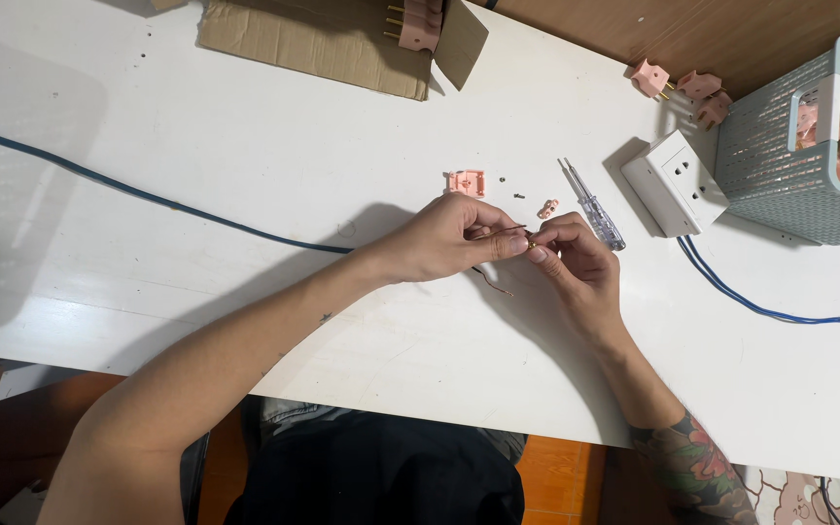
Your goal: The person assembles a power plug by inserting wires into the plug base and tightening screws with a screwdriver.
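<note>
- Both our hands are meeting: left hand (454,236) pinching one thin wire (494,280), right hand (574,255) pinching one tiny brass piece (531,245), mostly hidden.
- One screwdriver (592,206) is lying beside them on the tabletop (245,156).

We are noting that the small brass-coloured piece (531,245) pinched between the left hand (449,238) and right hand (576,258) is too small to identify. The fingers are hiding where the thin dark wire (494,280) ends. The teal perforated plastic basket (780,146) is running off the right edge, its pink contents only partly showing. The brown cardboard sheet (313,39) is being cut off at the top.
</note>
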